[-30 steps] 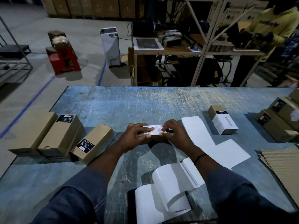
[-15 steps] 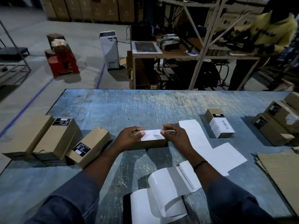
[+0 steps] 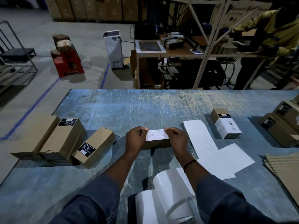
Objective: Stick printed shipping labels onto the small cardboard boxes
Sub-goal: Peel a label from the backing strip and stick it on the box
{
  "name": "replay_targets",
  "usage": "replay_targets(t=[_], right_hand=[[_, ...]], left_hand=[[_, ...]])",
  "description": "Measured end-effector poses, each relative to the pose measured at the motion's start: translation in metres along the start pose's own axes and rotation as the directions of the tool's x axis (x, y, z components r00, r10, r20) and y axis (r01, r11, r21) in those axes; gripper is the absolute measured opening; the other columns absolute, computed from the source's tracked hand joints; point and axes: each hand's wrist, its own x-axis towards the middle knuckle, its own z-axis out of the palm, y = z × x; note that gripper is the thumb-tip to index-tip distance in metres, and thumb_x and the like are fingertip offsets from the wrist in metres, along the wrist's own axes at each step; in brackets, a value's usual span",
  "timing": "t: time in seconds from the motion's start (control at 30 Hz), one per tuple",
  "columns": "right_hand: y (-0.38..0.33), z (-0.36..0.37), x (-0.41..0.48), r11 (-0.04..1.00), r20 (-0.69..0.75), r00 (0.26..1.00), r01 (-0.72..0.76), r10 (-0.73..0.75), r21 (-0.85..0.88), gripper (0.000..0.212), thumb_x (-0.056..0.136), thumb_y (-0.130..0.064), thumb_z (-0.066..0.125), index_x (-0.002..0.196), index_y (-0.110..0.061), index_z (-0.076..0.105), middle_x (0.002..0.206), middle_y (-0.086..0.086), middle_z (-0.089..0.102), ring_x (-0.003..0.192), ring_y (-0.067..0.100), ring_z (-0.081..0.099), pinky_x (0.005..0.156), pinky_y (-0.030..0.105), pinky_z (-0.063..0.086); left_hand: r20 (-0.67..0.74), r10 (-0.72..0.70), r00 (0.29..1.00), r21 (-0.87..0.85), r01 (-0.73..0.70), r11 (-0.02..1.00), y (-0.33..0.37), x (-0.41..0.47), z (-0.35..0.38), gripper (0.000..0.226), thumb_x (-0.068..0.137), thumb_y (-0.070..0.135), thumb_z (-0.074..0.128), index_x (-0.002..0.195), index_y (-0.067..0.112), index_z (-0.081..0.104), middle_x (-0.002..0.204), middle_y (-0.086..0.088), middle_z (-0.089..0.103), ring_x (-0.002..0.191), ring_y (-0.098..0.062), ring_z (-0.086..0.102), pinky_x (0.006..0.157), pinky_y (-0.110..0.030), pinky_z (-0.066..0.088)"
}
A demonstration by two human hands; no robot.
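Broadly, a scuffed blue tabletop (image 3: 113, 110) fills the lower view, with a concrete floor (image 3: 80, 38) and a shelving rack (image 3: 210, 50) beyond it. On the left edge, three long cardboard boxes (image 3: 63, 139) lie side by side, touching; two show black stickers. At the right edge sits a stack of more boxes (image 3: 284, 123), with a sheet of corrugated cardboard (image 3: 286, 172) nearer the camera. White backing sheets (image 3: 215, 151) lie flat right of centre, and a curled strip of label paper (image 3: 168, 196) rests between the forearms. Beside the sheets, a labelled box (image 3: 226, 125) stands apart. At centre lies the small cardboard box (image 3: 157, 143), its top covered by a printed shipping label (image 3: 156, 135). The left hand (image 3: 135, 139) grips the box's left end and the right hand (image 3: 177, 139) its right end; the fingers of both are curled together, clamped on the label's ends and pressing them against the box
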Motion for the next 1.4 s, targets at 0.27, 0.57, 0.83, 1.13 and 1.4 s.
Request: replay_targets(t=[0.27, 0.57, 0.83, 1.13, 1.4], right_hand=[[0.005, -0.031, -0.006, 0.985, 0.29, 0.95, 0.15, -0.12, -0.083, 0.037, 0.095, -0.007, 0.067, 0.132, -0.003, 0.065, 0.128, 0.004, 0.066, 0.113, 0.015, 0.064, 0.087, 0.007, 0.049], [0.015, -0.034, -0.004, 0.955, 0.351, 0.92, 0.246, -0.176, -0.164, 0.042, 0.098, -0.017, 0.067, 0.138, -0.01, 0.061, 0.133, 0.009, 0.062, 0.119, 0.017, 0.061, 0.094, 0.008, 0.045], [0.014, -0.045, -0.001, 0.935, 0.46, 0.869, 0.298, -0.183, -0.192, 0.05, 0.096, -0.011, 0.068, 0.144, -0.008, 0.053, 0.133, 0.008, 0.054, 0.118, 0.015, 0.058, 0.088, -0.001, 0.041], [0.006, -0.054, 0.0, 0.943, 0.51, 0.846, 0.279, -0.153, -0.181, 0.047, 0.092, -0.017, 0.074, 0.136, -0.015, 0.058, 0.134, 0.006, 0.059, 0.12, 0.016, 0.062, 0.102, 0.026, 0.051], [0.007, -0.077, -0.025, 0.893, 0.675, 0.731, 0.364, -0.099, -0.263, 0.043, 0.071, -0.005, 0.081, 0.103, -0.017, 0.055, 0.124, -0.005, 0.064, 0.115, 0.013, 0.063, 0.089, 0.033, 0.057]], left_hand=[[0.02, -0.002, 1.0, 0.043, 0.001, 0.999, -0.006, 0.002, 0.005, 0.021, 0.098, 0.02, 0.059, 0.095, 0.011, 0.078, 0.097, -0.006, 0.077, 0.09, -0.02, 0.069, 0.071, -0.026, 0.045], [0.377, 0.204, 0.904, -0.029, -0.209, 0.977, -0.023, 0.003, -0.031, 0.035, 0.097, 0.046, 0.055, 0.121, 0.023, 0.067, 0.118, 0.005, 0.064, 0.11, -0.005, 0.06, 0.092, -0.024, 0.046], [0.546, 0.225, 0.807, -0.057, -0.232, 0.971, -0.02, 0.006, -0.049, 0.041, 0.092, 0.048, 0.068, 0.128, 0.036, 0.056, 0.129, 0.019, 0.055, 0.121, 0.004, 0.052, 0.099, -0.025, 0.046], [0.575, 0.322, 0.752, 0.017, -0.404, 0.914, -0.017, 0.007, -0.054, 0.05, 0.092, 0.046, 0.07, 0.135, 0.028, 0.051, 0.132, 0.011, 0.052, 0.122, 0.001, 0.051, 0.102, -0.027, 0.046], [0.592, 0.407, 0.696, -0.059, -0.466, 0.883, -0.028, -0.024, -0.058, 0.047, 0.072, 0.029, 0.088, 0.11, 0.036, 0.062, 0.145, 0.01, 0.043, 0.14, 0.0, 0.036, 0.11, -0.023, 0.037]])
